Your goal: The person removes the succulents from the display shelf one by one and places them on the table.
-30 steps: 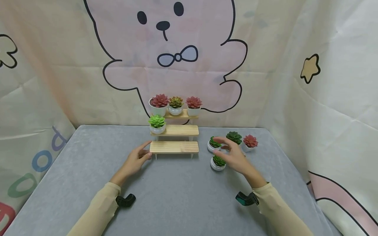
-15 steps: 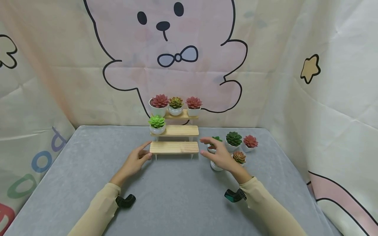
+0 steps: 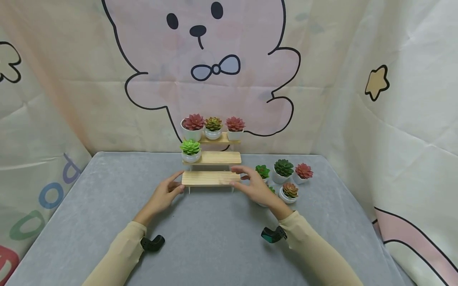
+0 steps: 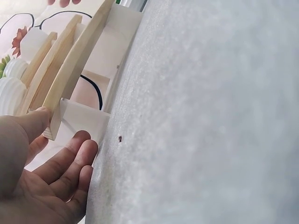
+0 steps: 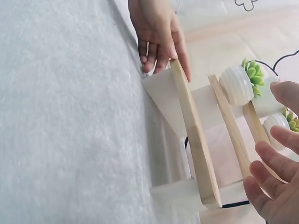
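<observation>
A three-step wooden display stand (image 3: 211, 178) with white supports stands mid-table. My left hand (image 3: 164, 194) pinches the left end of its lowest board, thumb on the front edge, as the left wrist view (image 4: 51, 177) shows too. My right hand (image 3: 255, 186) hovers at the right end of that board, fingers spread and holding nothing. In the right wrist view its fingers (image 5: 275, 161) are apart from the boards. A bright green potted succulent (image 3: 191, 150) sits on the left of the middle step. On the top step are two red succulents (image 3: 193, 126) (image 3: 235, 128) and a yellow-green one (image 3: 213, 127).
Right of the stand, a dark green succulent (image 3: 283, 170), a red one (image 3: 304, 172), a brown one (image 3: 289, 192) and a small green one (image 3: 262, 171) stand on the grey table (image 3: 211, 246). Another green one (image 3: 272, 190) is mostly hidden behind my right hand.
My right hand has moved left, from over the potted succulents to the right end of the lowest board. The left hand has stayed in place.
</observation>
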`<action>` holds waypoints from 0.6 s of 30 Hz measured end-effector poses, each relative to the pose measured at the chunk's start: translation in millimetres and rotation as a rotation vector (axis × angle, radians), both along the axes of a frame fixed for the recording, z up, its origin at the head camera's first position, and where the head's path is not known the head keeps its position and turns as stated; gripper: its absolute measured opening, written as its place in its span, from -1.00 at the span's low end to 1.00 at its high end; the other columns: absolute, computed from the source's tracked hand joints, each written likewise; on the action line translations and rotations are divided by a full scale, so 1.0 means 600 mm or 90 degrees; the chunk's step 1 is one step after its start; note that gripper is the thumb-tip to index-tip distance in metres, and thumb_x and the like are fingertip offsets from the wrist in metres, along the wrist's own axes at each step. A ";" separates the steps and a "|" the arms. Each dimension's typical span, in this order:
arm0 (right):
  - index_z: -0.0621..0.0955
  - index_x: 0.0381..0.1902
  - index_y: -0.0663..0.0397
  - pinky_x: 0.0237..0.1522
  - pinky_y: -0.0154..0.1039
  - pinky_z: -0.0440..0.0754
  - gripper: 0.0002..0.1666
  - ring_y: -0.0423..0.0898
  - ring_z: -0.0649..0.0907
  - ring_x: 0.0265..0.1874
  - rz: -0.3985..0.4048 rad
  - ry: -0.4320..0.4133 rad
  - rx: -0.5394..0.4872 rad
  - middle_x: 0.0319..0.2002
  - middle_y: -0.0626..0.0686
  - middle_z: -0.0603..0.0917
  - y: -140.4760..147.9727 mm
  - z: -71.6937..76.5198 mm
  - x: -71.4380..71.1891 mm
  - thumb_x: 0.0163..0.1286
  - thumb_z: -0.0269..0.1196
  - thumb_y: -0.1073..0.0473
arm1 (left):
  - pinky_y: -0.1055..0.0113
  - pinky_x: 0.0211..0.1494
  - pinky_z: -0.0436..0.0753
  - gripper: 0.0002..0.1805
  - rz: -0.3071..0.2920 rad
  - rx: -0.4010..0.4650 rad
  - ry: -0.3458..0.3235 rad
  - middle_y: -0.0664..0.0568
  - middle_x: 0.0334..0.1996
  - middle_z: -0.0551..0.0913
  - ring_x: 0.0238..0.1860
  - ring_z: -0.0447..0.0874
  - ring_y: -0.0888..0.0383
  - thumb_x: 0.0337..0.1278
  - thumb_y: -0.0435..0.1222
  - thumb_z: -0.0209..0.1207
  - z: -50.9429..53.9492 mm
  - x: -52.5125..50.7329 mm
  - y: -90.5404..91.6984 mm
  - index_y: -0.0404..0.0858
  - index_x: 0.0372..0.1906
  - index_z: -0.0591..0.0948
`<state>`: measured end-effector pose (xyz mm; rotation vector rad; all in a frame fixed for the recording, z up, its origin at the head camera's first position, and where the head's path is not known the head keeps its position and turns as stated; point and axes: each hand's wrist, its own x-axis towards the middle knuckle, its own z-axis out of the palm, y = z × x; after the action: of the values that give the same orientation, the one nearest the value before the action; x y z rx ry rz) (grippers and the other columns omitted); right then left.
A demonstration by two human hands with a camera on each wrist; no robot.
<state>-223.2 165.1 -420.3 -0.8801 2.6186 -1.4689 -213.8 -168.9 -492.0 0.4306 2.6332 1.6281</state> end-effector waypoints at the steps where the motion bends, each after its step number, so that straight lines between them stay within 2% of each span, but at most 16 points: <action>1: 0.51 0.33 0.10 0.19 0.24 0.51 -0.45 0.25 0.52 0.27 0.002 0.001 -0.001 0.28 0.27 0.58 -0.003 -0.001 -0.001 0.42 0.32 0.19 | 0.06 0.04 0.68 -0.37 0.000 0.000 0.000 -0.42 0.09 0.67 -0.01 0.77 -0.15 0.50 -0.31 0.09 0.000 0.000 0.000 -0.27 0.56 0.23; 6: 0.52 0.32 0.12 0.20 0.22 0.51 -0.45 0.21 0.53 0.28 0.000 -0.011 0.005 0.28 0.27 0.58 -0.021 -0.003 -0.002 0.41 0.33 0.15 | 0.06 0.03 0.67 -0.36 0.000 -0.003 0.000 -0.41 0.08 0.68 -0.01 0.77 -0.15 0.50 -0.31 0.09 -0.001 0.000 0.000 -0.27 0.56 0.23; 10: 0.52 0.33 0.08 0.23 0.19 0.51 -0.44 0.15 0.54 0.29 -0.003 -0.012 0.006 0.28 0.17 0.60 -0.036 0.000 -0.003 0.41 0.33 0.14 | 0.07 0.02 0.67 -0.36 0.000 -0.006 0.000 -0.41 0.08 0.68 -0.02 0.77 -0.15 0.50 -0.30 0.10 -0.003 0.001 0.000 -0.28 0.56 0.23; 18: 0.50 0.34 0.19 0.25 0.17 0.50 -0.41 0.16 0.54 0.29 0.009 -0.015 -0.014 0.28 0.19 0.61 -0.065 0.020 -0.011 0.41 0.33 0.15 | 0.07 0.03 0.68 -0.36 0.000 0.000 -0.004 -0.42 0.09 0.67 -0.01 0.77 -0.16 0.50 -0.31 0.10 0.000 -0.001 0.000 -0.27 0.56 0.23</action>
<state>-229.9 125.9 -408.5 -0.8760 2.5790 -1.4985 -214.2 -168.8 -492.1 0.4240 2.6285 1.6266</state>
